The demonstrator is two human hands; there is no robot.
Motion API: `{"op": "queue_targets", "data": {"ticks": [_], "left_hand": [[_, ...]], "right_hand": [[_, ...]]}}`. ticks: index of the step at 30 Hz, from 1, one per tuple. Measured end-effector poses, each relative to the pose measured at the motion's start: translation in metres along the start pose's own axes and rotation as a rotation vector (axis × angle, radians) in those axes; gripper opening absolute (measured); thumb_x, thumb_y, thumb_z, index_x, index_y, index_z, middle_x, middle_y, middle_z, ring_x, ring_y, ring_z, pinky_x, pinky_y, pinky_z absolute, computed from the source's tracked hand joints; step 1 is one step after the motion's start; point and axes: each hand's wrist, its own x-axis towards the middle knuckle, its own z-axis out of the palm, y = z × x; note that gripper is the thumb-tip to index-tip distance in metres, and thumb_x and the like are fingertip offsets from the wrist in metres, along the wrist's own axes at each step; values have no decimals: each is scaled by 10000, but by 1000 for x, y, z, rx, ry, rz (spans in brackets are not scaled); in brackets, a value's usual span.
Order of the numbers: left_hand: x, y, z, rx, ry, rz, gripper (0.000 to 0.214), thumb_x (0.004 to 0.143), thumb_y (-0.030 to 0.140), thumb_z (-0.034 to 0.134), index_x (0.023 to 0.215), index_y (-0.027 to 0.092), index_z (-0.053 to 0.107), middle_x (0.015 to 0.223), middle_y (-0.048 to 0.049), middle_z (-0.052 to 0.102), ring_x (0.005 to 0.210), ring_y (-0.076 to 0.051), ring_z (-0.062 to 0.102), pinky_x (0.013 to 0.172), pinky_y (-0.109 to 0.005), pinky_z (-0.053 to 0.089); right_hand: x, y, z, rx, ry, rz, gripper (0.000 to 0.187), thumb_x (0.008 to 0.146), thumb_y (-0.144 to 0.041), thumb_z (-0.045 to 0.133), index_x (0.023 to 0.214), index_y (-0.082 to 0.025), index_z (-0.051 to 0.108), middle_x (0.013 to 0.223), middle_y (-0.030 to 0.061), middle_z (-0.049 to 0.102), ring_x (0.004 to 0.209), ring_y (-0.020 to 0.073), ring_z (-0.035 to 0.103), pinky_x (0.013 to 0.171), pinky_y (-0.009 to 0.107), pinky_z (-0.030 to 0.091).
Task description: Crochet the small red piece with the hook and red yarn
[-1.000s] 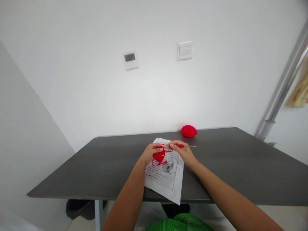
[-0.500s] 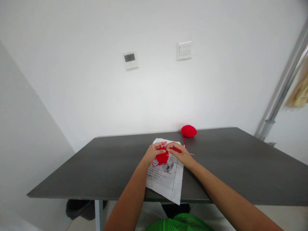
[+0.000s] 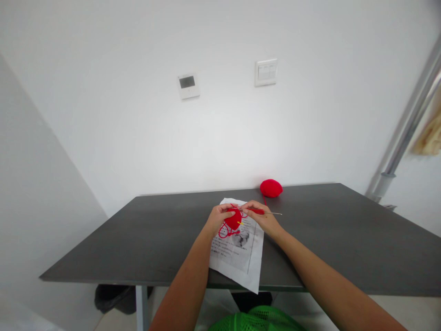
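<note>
My left hand is closed on a small red crocheted piece held just above a printed paper sheet. My right hand pinches a crochet hook with a red grip; its thin metal end points right. Loose red yarn loops hang under the piece, and a strand runs back to a red yarn ball near the table's far edge. A small yellow marker shows on the piece.
The dark grey table stands against a white wall. A green mesh basket sits below the near edge, a dark bin is under the left side, and a metal pole rises at the right.
My right hand dipped the hook toward the piece half a second ago and has drawn it back up and right. The left hand keeps hold of the red piece.
</note>
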Motion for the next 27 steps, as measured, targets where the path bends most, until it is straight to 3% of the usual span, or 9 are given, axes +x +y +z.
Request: {"op": "queue_targets", "data": {"ticks": [20,27], "left_hand": [[0,2,4,-6,107,54,250,515,178,706,756,126,667,722,-42,666,624,-142,581,632,-258,422],[0,2,4,44,113,56,229,511,169,702,732,131,658,740,-38,673,640,-148,583,641,-263,431]], "right_hand": [[1,-12,-4,78,-42,41,205,749,-382,611,758,-177,613,816,42,656,798,187,600,739,312,455],[1,-14,-9,171,-118,51,212,759,-388,613,762,-177,586,846,48,666,857,193,603,793,333,442]]}}
